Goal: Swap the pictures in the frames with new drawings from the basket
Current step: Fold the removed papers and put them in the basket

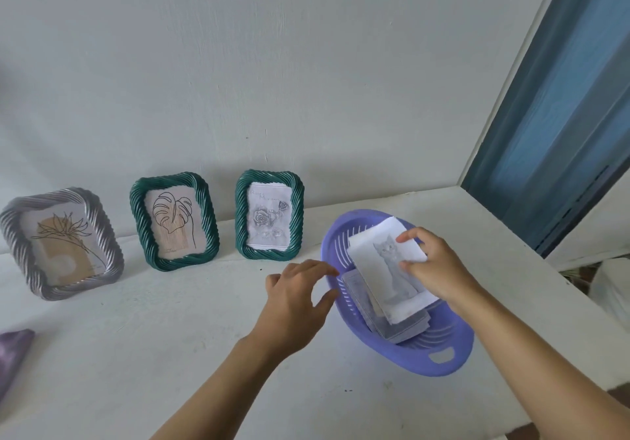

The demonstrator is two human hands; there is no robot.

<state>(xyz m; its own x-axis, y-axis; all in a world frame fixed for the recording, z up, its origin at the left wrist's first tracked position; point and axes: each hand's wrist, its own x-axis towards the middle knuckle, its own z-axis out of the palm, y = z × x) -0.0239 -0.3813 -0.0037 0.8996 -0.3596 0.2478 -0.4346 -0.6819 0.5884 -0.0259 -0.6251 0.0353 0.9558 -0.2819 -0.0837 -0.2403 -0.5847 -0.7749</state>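
The right hand pinched the cat drawing, a grey kitten on white paper, tilted inside the purple basket. The left hand, fingers relaxed, hovered beside its left rim.

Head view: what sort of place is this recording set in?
Probably a room in a home: a white-painted table against a plain white wall, three ornate picture frames standing on it, and a purple plastic basket where the right hand grips a cat drawing.
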